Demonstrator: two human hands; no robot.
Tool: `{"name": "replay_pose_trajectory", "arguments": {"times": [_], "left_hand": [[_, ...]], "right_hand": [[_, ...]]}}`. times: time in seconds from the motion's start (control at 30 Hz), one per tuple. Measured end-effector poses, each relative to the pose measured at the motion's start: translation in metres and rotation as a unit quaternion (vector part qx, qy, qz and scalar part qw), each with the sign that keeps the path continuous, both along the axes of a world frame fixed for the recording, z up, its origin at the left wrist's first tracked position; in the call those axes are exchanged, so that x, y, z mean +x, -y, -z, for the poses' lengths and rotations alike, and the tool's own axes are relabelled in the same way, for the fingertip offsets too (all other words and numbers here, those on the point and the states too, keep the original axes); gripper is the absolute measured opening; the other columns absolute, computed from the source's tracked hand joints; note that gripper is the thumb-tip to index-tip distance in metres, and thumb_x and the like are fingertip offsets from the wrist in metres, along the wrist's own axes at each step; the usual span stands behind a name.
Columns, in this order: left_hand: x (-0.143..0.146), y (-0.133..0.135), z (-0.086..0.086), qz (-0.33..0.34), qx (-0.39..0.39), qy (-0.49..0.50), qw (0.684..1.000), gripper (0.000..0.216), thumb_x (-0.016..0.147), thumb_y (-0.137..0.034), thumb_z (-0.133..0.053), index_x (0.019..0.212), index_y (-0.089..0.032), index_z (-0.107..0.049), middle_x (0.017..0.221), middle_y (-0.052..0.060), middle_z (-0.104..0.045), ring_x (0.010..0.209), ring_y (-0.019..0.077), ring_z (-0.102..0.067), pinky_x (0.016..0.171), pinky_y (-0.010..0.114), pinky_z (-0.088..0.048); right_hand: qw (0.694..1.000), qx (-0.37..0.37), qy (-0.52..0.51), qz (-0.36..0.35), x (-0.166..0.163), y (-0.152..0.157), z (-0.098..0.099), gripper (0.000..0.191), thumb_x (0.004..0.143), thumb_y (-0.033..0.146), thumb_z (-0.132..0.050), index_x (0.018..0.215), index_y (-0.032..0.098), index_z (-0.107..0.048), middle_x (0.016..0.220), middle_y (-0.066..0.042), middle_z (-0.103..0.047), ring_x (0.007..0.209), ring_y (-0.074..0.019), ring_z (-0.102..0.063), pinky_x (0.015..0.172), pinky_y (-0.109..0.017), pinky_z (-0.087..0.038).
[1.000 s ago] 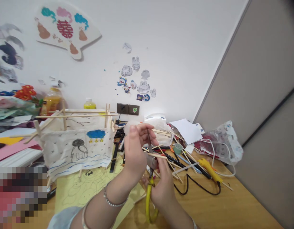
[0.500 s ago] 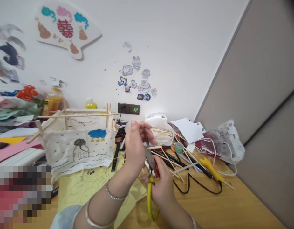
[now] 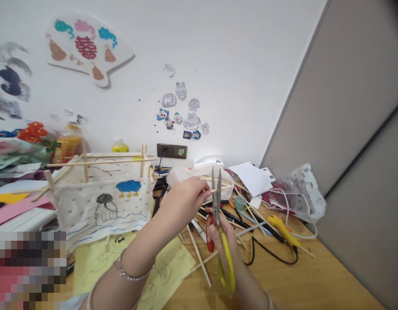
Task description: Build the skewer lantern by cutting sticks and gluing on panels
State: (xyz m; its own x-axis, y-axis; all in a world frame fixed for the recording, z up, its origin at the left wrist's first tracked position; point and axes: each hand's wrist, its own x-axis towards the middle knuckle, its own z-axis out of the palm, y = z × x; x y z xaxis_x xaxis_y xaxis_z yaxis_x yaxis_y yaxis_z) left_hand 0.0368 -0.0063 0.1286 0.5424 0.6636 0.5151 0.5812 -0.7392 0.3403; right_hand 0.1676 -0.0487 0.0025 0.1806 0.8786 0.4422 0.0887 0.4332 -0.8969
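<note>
My right hand (image 3: pixel 229 239) grips scissors (image 3: pixel 231 267) with one yellow and one red handle. Their metal blades point upward and stand slightly apart. My left hand (image 3: pixel 189 196), fingers pinched, holds a thin wooden stick (image 3: pixel 225 188) that runs sideways across the blades; I cannot tell how far it sits between them. Left of my hands stands a stick frame (image 3: pixel 105 162) covered with white cloth (image 3: pixel 84 211), drawn with a blue cloud and wavy lines. Under my left forearm lies a yellow sheet (image 3: pixel 173 262) with pencil drawings.
Loose wooden sticks (image 3: pixel 199 254) and black pens are scattered on the wooden table (image 3: pixel 302 280). A yellow glue gun (image 3: pixel 284 230) with a black cord lies at the right, near a clear plastic bag (image 3: pixel 310 193). White papers (image 3: pixel 252 177) rest at the back by the wall.
My left hand has turned from upright with curled fingers to pinching the stick at the blades. The scissors have moved right and stand more upright, fully in sight. The view has shifted slightly.
</note>
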Motion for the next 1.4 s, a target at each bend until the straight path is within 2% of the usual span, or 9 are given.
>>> {"name": "replay_pose_trajectory", "arguments": {"times": [0.27,0.47,0.7,0.97,1.07,1.13,1.23,1.33,1.4], "left_hand": [[0.001,0.007,-0.003,-0.007,0.038,-0.047,0.998,0.024,0.091,-0.024,-0.041,0.076,-0.017,-0.059,0.078,0.003,-0.064,0.071,0.0157,-0.057,0.062,0.025,-0.04],[0.002,0.01,-0.006,-0.011,0.031,-0.088,0.996,0.025,0.09,-0.02,-0.04,0.076,-0.016,-0.061,0.078,0.004,-0.065,0.068,0.0154,-0.057,0.06,0.024,-0.039],[0.0,0.011,-0.006,0.018,0.046,-0.083,0.995,0.027,0.09,-0.022,-0.04,0.072,-0.018,-0.06,0.072,0.003,-0.063,0.062,0.0156,-0.055,0.056,0.024,-0.035],[-0.002,0.014,-0.009,0.012,-0.001,-0.052,0.999,0.029,0.088,-0.027,-0.042,0.066,-0.019,-0.058,0.065,0.003,-0.06,0.061,0.0175,-0.054,0.059,0.027,-0.037],[0.002,0.015,-0.006,-0.005,-0.062,0.061,0.996,0.035,0.09,-0.039,-0.038,0.079,-0.018,-0.063,0.078,0.007,-0.064,0.077,0.0221,-0.059,0.072,0.033,-0.043],[0.008,0.015,-0.001,0.008,-0.108,0.223,0.969,0.044,0.09,-0.049,-0.034,0.1,-0.017,-0.061,0.096,0.01,-0.065,0.093,0.0238,-0.059,0.084,0.037,-0.043],[0.02,0.02,0.004,0.056,-0.187,0.452,0.87,0.057,0.087,-0.059,-0.033,0.12,-0.016,-0.05,0.1,0.01,-0.063,0.092,0.0213,-0.06,0.083,0.035,-0.046],[0.029,0.028,0.005,0.083,-0.225,0.58,0.778,0.056,0.083,-0.062,-0.038,0.107,-0.015,-0.056,0.075,0.003,-0.058,0.062,0.0145,-0.058,0.06,0.028,-0.047],[0.031,0.032,0.003,0.092,-0.223,0.616,0.75,0.054,0.081,-0.064,-0.039,0.09,-0.015,-0.06,0.063,-0.001,-0.052,0.05,0.0114,-0.051,0.049,0.025,-0.042]], "right_hand": [[0.999,0.003,-0.008,-0.037,0.008,0.0,-0.005,0.05,0.077,0.053,-0.055,0.116,0.022,-0.054,0.075,0.0,-0.046,0.057,-0.0116,-0.04,0.046,-0.023,-0.038],[0.998,-0.004,-0.001,-0.055,0.009,0.003,-0.007,0.049,0.078,0.048,-0.056,0.119,0.023,-0.051,0.082,-0.002,-0.05,0.069,-0.0158,-0.048,0.055,-0.026,-0.043],[0.999,0.015,0.028,-0.031,0.009,0.005,-0.005,0.052,0.079,0.048,-0.055,0.125,0.023,-0.049,0.086,-0.003,-0.052,0.073,-0.0164,-0.05,0.061,-0.027,-0.046],[0.998,0.001,0.056,0.018,0.01,0.003,-0.003,0.04,0.078,0.041,-0.057,0.113,0.022,-0.055,0.078,-0.001,-0.052,0.069,-0.0164,-0.051,0.058,-0.028,-0.046],[0.993,0.001,0.099,0.067,0.008,0.003,-0.001,0.04,0.077,0.038,-0.059,0.113,0.021,-0.055,0.077,0.0,-0.055,0.065,-0.0159,-0.051,0.058,-0.028,-0.046],[0.984,0.008,0.145,0.102,0.005,0.005,-0.001,0.042,0.075,0.034,-0.06,0.114,0.02,-0.055,0.08,-0.002,-0.057,0.066,-0.0158,-0.051,0.059,-0.028,-0.045],[0.968,0.045,0.206,0.139,-0.004,0.011,-0.004,0.04,0.074,0.029,-0.06,0.113,0.019,-0.054,0.091,-0.005,-0.059,0.07,-0.0169,-0.054,0.061,-0.029,-0.045],[0.952,0.077,0.246,0.164,-0.013,0.017,-0.008,0.038,0.074,0.027,-0.058,0.111,0.019,-0.053,0.091,-0.006,-0.059,0.075,-0.0193,-0.055,0.063,-0.03,-0.046],[0.944,0.087,0.265,0.175,-0.017,0.019,-0.009,0.04,0.072,0.026,-0.058,0.111,0.019,-0.053,0.091,-0.006,-0.059,0.078,-0.0209,-0.056,0.064,-0.032,-0.046]]}}
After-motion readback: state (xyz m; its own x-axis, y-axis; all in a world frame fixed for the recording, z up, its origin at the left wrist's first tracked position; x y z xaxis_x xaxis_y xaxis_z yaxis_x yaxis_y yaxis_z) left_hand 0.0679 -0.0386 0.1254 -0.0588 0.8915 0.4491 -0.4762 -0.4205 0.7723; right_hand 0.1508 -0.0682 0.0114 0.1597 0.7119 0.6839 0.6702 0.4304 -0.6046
